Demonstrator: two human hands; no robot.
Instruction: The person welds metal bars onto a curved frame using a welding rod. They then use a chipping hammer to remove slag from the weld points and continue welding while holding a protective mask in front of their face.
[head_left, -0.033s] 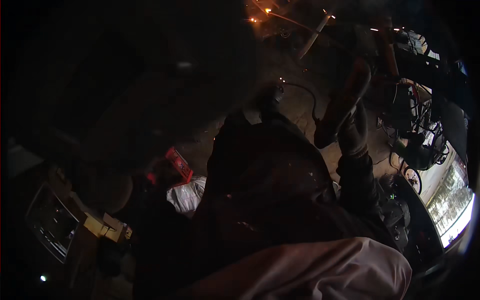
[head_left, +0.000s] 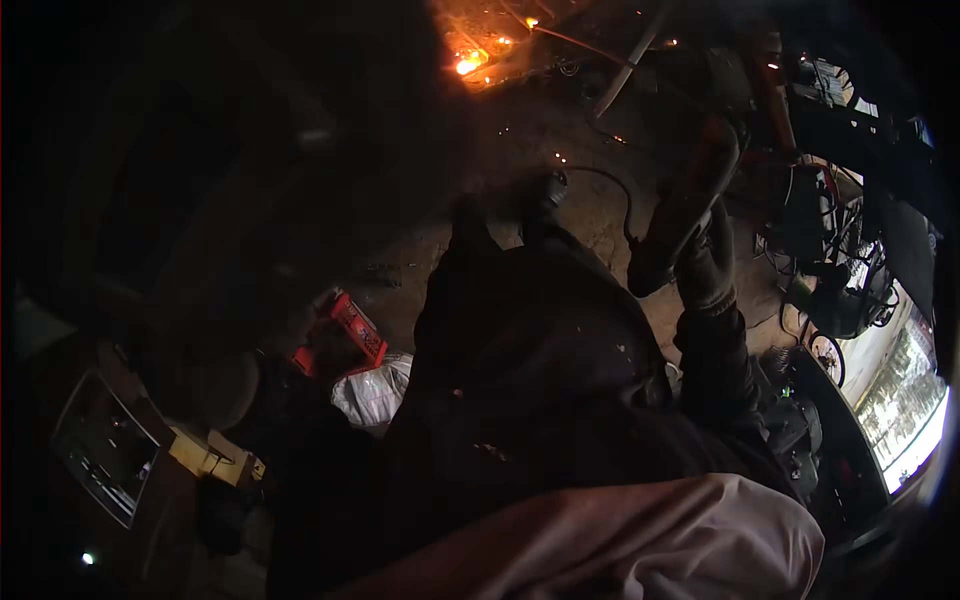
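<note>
My right hand [head_left: 706, 268], in a dark glove, is closed round a long dark power tool [head_left: 690, 205] with a reddish front part. It looks like an angle grinder, but its working end is lost in the dark. A black cord [head_left: 628, 200] runs from its rear end and curves over the ground to the left. I cannot find my left hand; a large dark, blurred shape [head_left: 250, 190] covers the upper left. Beyond the tool, at the top, bright orange hot spots [head_left: 470, 64] glow, and a pale bar [head_left: 632, 65] lies at a slant.
My dark-clothed lap [head_left: 530, 370] fills the middle, with a boot [head_left: 546, 190] beyond it. To the left are a red box [head_left: 355, 328], a silvery sack [head_left: 374, 392] and a yellow box [head_left: 208, 455]. Cluttered equipment [head_left: 835, 270] and a small wheel [head_left: 827, 360] stand at the right.
The orange glow at the top has grown brighter and larger. The dark blurred shape has shifted a little left, baring more of the red box. My right hand and the tool have hardly moved.
</note>
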